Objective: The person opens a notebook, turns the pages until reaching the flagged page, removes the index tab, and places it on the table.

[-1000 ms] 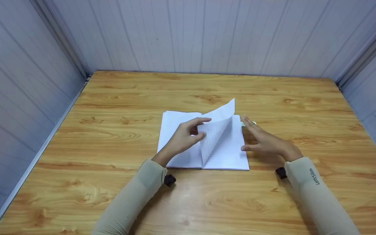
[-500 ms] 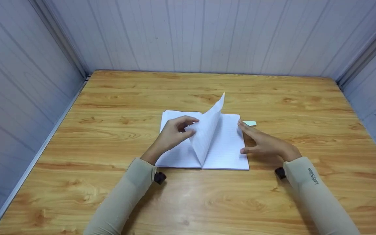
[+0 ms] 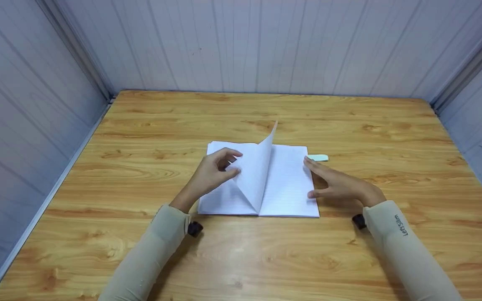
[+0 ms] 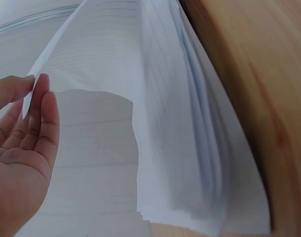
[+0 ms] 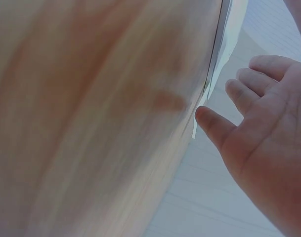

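Note:
A notebook (image 3: 289, 184) with ruled white pages lies spread on the table. One raised page (image 3: 252, 175) curves up from the spine and leans toward the left half. My left hand (image 3: 212, 169) pinches that page's edge between thumb and fingers; the left wrist view shows the page (image 4: 96, 54) held at its edge. At the notebook's right edge, my right hand (image 3: 339, 182) has its fingers spread, fingertips right at the border of the right page. A pale green tab (image 3: 319, 157) sticks out past that edge, just beyond the fingertips.
The wood-grain table (image 3: 241, 259) extends around the notebook on all sides. Pale panelled walls (image 3: 241, 46) stand behind it and at left and right. Each wrist wears a small dark camera, such as the left one (image 3: 195, 229).
My left hand has moved left, drawing the raised page over from the right side toward the left. My right hand has shifted slightly left onto the page border, uncovering more of the tab.

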Motion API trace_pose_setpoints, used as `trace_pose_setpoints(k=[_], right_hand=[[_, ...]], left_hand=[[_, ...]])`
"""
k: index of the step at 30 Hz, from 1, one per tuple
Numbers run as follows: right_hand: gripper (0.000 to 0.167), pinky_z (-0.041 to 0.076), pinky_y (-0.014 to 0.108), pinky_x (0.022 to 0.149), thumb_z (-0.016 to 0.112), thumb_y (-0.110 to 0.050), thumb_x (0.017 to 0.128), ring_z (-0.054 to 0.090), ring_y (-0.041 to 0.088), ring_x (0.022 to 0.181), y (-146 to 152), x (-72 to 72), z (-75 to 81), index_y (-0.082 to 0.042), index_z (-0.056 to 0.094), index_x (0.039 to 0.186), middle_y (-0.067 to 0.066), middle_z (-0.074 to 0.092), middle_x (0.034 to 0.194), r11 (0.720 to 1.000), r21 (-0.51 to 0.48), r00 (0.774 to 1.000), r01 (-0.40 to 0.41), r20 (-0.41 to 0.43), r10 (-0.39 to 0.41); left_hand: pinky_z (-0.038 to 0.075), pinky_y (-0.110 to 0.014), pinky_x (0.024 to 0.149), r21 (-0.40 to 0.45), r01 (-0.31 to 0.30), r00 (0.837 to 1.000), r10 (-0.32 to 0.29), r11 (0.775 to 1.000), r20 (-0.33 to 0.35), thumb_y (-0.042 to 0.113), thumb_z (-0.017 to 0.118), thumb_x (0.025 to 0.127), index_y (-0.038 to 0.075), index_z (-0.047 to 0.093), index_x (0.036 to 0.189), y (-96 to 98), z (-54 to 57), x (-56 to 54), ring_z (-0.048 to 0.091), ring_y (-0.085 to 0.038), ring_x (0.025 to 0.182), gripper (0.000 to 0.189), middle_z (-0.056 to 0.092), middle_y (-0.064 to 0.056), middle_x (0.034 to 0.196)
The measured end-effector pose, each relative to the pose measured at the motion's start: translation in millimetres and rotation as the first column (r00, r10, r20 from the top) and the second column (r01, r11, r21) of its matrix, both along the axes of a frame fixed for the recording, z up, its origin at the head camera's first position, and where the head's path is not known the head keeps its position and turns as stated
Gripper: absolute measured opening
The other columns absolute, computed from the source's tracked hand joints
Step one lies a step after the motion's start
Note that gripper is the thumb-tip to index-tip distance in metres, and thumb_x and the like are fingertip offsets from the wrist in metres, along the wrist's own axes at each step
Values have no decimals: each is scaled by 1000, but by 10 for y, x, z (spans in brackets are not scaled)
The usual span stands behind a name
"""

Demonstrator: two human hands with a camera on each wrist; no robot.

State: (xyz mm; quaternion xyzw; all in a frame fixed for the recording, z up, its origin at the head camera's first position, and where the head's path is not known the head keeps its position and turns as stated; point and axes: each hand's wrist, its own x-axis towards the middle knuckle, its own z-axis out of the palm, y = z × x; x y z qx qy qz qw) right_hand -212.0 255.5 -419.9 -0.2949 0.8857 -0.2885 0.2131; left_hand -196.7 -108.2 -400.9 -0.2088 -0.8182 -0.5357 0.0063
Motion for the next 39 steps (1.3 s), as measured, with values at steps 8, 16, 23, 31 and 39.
trace_pose_setpoints(k=[8,16,23,31,39], right_hand=[[102,12,51,119,69,-45,85,1,27,150,-15,0,4,-10,3,155,6,-2,163,1000,28,1000,8,13,-8],[102,12,50,119,68,-48,85,1,26,150,-36,-1,-5,-11,4,155,5,0,163,997,75,1000,7,16,-8],[102,13,50,119,68,-49,84,3,26,150,-37,5,-3,-9,6,155,7,2,163,997,76,1000,-2,8,1],[101,11,51,119,68,-47,85,1,28,150,-52,8,5,-9,5,155,8,1,163,997,78,1000,-13,20,11],[102,11,50,120,68,-49,84,0,27,150,-82,5,-2,-11,5,155,6,0,163,996,85,999,-29,27,27]], left_hand=[[49,-28,74,-98,-7,1000,7,995,-6,2,69,84,8,59,125,-94,-8,13,58,-18,83,43,64,-10,102],[55,-35,83,-146,27,998,-36,989,-58,1,68,85,9,50,139,-149,-32,17,62,-19,86,57,61,-13,126],[52,-40,95,-143,71,991,-86,987,-101,-1,65,87,6,44,143,-205,-79,22,61,-30,112,61,40,-16,149],[36,-46,111,-251,89,975,-135,964,-174,1,65,88,11,37,148,-274,-103,40,23,-33,146,67,12,-11,162],[16,-50,119,-383,87,959,-182,920,-218,3,65,87,16,29,152,-333,-119,36,6,-27,150,75,3,-5,164]])
